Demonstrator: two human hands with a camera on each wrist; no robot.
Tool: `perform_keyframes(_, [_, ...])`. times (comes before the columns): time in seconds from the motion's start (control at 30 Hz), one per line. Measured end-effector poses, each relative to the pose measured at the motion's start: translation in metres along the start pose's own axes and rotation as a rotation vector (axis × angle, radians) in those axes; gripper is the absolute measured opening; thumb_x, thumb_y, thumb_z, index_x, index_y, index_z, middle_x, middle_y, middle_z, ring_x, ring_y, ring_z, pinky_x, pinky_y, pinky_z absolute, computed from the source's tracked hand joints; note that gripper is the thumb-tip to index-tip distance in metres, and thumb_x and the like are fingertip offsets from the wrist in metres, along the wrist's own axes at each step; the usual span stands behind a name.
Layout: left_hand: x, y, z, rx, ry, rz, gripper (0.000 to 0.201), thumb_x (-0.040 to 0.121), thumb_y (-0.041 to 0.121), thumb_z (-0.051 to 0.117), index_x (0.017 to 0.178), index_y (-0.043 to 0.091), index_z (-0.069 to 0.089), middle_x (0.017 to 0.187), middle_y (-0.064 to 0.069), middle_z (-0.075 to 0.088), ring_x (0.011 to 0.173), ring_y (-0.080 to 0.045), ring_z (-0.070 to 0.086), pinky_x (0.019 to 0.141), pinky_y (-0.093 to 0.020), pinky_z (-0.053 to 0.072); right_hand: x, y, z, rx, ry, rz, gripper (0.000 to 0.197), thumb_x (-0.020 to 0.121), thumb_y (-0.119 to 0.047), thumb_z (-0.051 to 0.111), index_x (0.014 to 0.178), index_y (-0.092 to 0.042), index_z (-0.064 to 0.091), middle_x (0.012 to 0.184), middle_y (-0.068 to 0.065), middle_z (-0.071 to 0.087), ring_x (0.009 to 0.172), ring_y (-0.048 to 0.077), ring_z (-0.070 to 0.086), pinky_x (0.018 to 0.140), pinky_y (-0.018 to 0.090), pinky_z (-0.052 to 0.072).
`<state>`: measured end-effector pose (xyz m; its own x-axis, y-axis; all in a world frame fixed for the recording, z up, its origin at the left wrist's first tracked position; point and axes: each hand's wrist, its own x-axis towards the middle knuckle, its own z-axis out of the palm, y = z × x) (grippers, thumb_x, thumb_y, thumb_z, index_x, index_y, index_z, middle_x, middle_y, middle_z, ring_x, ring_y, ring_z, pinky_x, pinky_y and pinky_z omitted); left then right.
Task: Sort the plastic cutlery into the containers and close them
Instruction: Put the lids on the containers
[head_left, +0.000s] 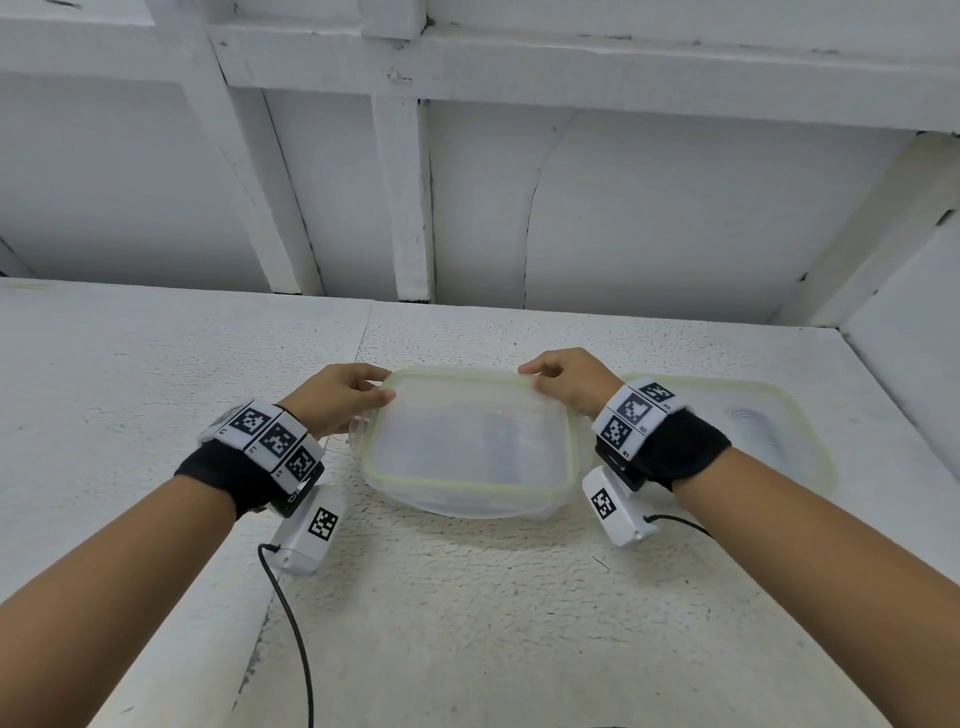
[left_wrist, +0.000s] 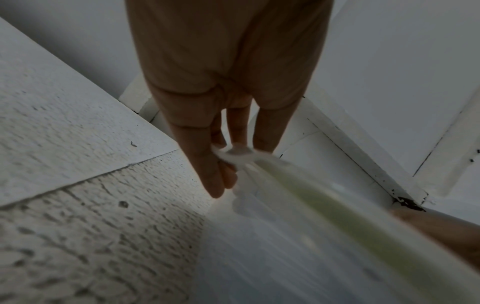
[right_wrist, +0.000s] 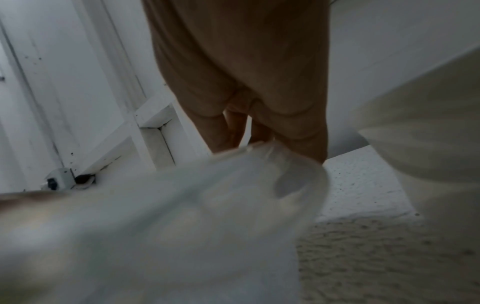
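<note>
Lid (head_left: 467, 431) over container (head_left: 467, 506), far corners pinched by left hand (head_left: 337, 397) and right hand (head_left: 569, 384) fingers; contents blurred, perhaps cutlery.

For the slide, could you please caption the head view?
Both hands, left and right, grip the lid by its far corners over a container; a second lidded container sits at right.

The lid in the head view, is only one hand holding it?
No, the left hand and the right hand each grip a far corner of the lid.
</note>
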<state>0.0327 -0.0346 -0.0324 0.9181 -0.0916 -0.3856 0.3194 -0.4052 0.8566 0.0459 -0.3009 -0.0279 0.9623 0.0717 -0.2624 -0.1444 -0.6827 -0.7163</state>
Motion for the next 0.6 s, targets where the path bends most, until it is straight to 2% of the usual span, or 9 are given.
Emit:
perform_keyframes(0.1, [-0.0005, -0.0017, 0.0002, -0.031, 0.015, -0.003, 0.016, 0.091, 0.013, 0.058, 0.107, 0.012, 0.06, 0.096, -0.01, 0.063, 0.083, -0.02, 0.06, 0.074, -0.029, 0.053, 0.0003, 0.0001, 0.0006, -0.018, 0.008, 0.005, 0.029, 0.091, -0.007, 0.052, 0.115, -0.015, 0.065, 0.116, 0.01, 0.062, 0.096, 0.016, 0.054, 0.079, 0.022, 0.04])
perform_keyframes(0.2, [-0.0012, -0.0029, -0.0003, -0.054, 0.04, -0.024, 0.012, 0.09, 0.015, 0.06, 0.102, 0.012, 0.062, 0.094, -0.01, 0.062, 0.08, -0.02, 0.06, 0.07, -0.031, 0.053, -0.0001, 0.0001, 0.0013, -0.035, 0.021, 0.006, 0.029, 0.091, -0.009, 0.053, 0.116, -0.015, 0.065, 0.119, 0.008, 0.062, 0.106, 0.02, 0.056, 0.086, 0.021, 0.039])
perform_keyframes(0.3, [-0.0032, -0.0038, -0.0012, -0.045, 0.064, -0.036, 0.013, 0.09, 0.016, 0.06, 0.101, 0.008, 0.062, 0.087, -0.009, 0.061, 0.071, -0.02, 0.058, 0.061, -0.03, 0.051, -0.0012, 0.0007, 0.0017, -0.072, 0.051, -0.014, 0.027, 0.092, -0.012, 0.054, 0.116, -0.015, 0.066, 0.119, 0.005, 0.062, 0.098, 0.015, 0.053, 0.086, 0.02, 0.037])
perform_keyframes(0.37, [-0.0045, -0.0038, -0.0022, -0.039, 0.075, -0.034, 0.011, 0.09, 0.015, 0.06, 0.097, 0.007, 0.063, 0.081, -0.008, 0.06, 0.066, -0.019, 0.057, 0.059, -0.03, 0.051, -0.0013, 0.0008, 0.0016, -0.075, 0.064, -0.018, 0.025, 0.092, -0.013, 0.055, 0.114, -0.015, 0.066, 0.119, 0.005, 0.063, 0.097, 0.013, 0.052, 0.088, 0.021, 0.038])
perform_keyframes(0.5, [-0.0056, -0.0023, -0.005, -0.012, 0.082, -0.036, 0.008, 0.089, 0.012, 0.061, 0.091, 0.005, 0.064, 0.079, -0.008, 0.059, 0.064, -0.018, 0.057, 0.058, -0.029, 0.05, -0.001, -0.0027, -0.0009, -0.081, 0.039, -0.016, 0.025, 0.091, -0.013, 0.057, 0.114, -0.013, 0.067, 0.124, 0.004, 0.062, 0.115, 0.017, 0.054, 0.092, 0.02, 0.037])
perform_keyframes(0.6, [-0.007, -0.0026, -0.0058, -0.006, 0.078, -0.034, 0.009, 0.089, 0.012, 0.061, 0.091, 0.004, 0.065, 0.076, -0.007, 0.061, 0.062, -0.016, 0.058, 0.055, -0.025, 0.051, -0.001, -0.0052, -0.0025, -0.102, 0.016, -0.014, 0.026, 0.091, -0.013, 0.057, 0.114, -0.013, 0.067, 0.125, 0.004, 0.062, 0.118, 0.017, 0.053, 0.093, 0.02, 0.036])
